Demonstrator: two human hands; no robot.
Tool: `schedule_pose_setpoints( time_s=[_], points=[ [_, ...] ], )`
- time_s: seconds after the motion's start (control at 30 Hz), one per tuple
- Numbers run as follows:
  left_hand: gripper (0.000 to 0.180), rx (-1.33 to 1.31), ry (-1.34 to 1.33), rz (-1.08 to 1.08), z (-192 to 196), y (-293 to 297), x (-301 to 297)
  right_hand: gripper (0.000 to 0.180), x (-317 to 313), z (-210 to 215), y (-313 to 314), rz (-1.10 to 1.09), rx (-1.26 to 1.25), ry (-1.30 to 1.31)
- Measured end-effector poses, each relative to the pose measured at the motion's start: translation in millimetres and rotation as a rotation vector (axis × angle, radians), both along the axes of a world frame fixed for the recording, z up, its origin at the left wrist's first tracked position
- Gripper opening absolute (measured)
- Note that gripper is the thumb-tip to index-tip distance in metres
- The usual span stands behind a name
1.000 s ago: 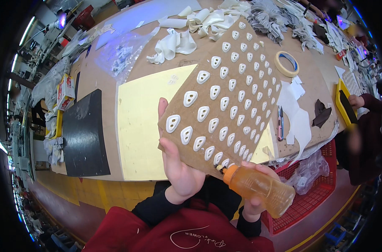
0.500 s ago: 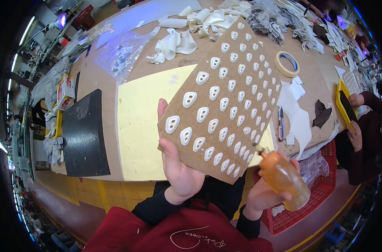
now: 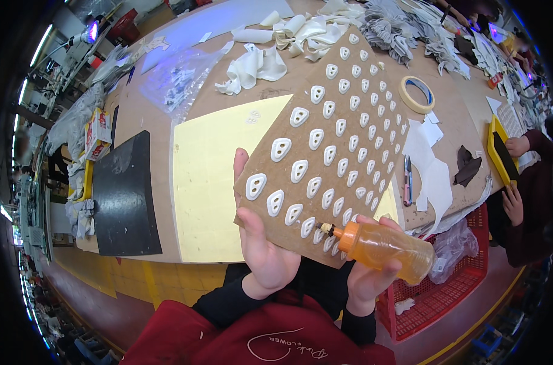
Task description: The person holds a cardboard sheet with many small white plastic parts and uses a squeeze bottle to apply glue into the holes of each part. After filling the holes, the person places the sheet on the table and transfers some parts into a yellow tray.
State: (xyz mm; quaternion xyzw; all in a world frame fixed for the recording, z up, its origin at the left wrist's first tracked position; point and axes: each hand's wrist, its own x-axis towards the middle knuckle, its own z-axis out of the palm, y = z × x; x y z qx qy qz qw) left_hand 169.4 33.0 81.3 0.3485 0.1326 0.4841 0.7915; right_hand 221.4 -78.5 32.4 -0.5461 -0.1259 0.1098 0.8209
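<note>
A brown cardboard sheet (image 3: pixel 265 226) is tilted up over the table, gripped at its lower left corner by my left hand (image 3: pixel 261 252). Rows of small white two-holed pieces (image 3: pixel 280 149) cover its face. My right hand (image 3: pixel 374 277) is wrapped round an orange squeeze bottle (image 3: pixel 389 250) with amber liquid inside. The bottle lies nearly sideways, and its dark-tipped nozzle reaches the pieces in the sheet's lower rows. Whether the tip touches one I cannot tell. Beneath the cardboard lies a pale yellow sheet (image 3: pixel 206 182).
To the left lies a black mat (image 3: pixel 125 194). A roll of masking tape (image 3: pixel 416 94), snips (image 3: pixel 407 181) and white scraps (image 3: pixel 431 176) lie right of the cardboard. A red basket (image 3: pixel 434 307) stands below the table edge. Another person's hand (image 3: pixel 512 204) holds a yellow frame (image 3: pixel 500 149).
My right hand has brought the bottle left and tipped it flatter, its nozzle now over the lower pieces. The cardboard in my left hand has shifted slightly right.
</note>
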Motion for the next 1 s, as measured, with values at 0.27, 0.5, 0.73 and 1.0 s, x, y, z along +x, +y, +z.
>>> schedule_pose_setpoints(
  time_s=[0.27,0.5,0.73,1.0],
  points=[
    [0.065,0.01,-0.026,-0.001,-1.2,1.2,1.6,0.074,-0.3,3.8,-6.6,0.141,0.057,0.079],
    [0.067,0.009,-0.043,-0.009,-2.7,0.9,2.1,0.075,-6.8,7.5,-6.2,0.122,0.029,-0.029],
    [0.07,0.032,-0.028,-0.017,-3.8,-1.0,2.0,0.075,-13.6,17.7,-12.3,0.118,-0.073,-0.138],
    [0.067,0.108,0.008,-0.03,-5.5,-6.7,-1.4,0.081,-12.3,28.4,-22.6,0.189,-0.14,-0.255]
  ],
)
